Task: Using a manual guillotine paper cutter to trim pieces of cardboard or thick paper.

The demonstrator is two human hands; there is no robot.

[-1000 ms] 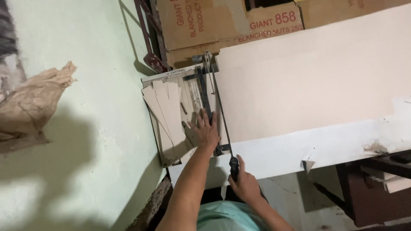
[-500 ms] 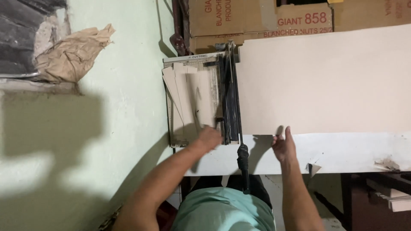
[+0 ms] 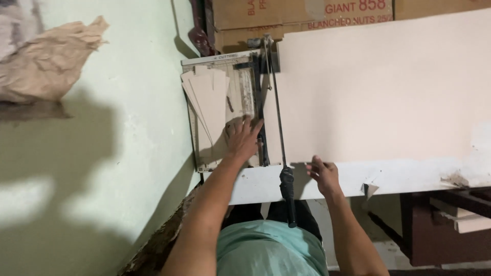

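Along the top edge stand 2 brown corrugated cardboard cartons [image 3: 302, 15], side by side against the wall, printed in red lettering; both are cut off by the frame, so only their lower faces show. At the upper left a crumpled brown paper sack [image 3: 48, 59] lies on the pale green surface [image 3: 117, 128], and its left part runs out of view.

The large cream sheet of board [image 3: 378, 92] lies flat on the white counter [image 3: 399, 176], covering most of it, with its left edge at the cutter's blade line. The grey paper guillotine cutter [image 3: 225, 110] sits at the counter's left end, with a fan of cut cream strips [image 3: 207, 99] lying on its bed. The long black-handled cutter arm [image 3: 280, 153] runs from its hinge near the cartons down past the counter's front edge; whether it is raised or lowered cannot be told.

Of the hands, the left hand [image 3: 243, 138] lies flat and spread on the cutter bed, fingers pointing away, just beside the strips, grasping nothing. The right hand [image 3: 323, 174] rests with fingers loosely open on the near edge of the cream sheet, beside the arm's handle but apart from it.

At the lower right a dark brown wooden piece of furniture [image 3: 440, 225] is partly hidden under the counter and hard to make out.
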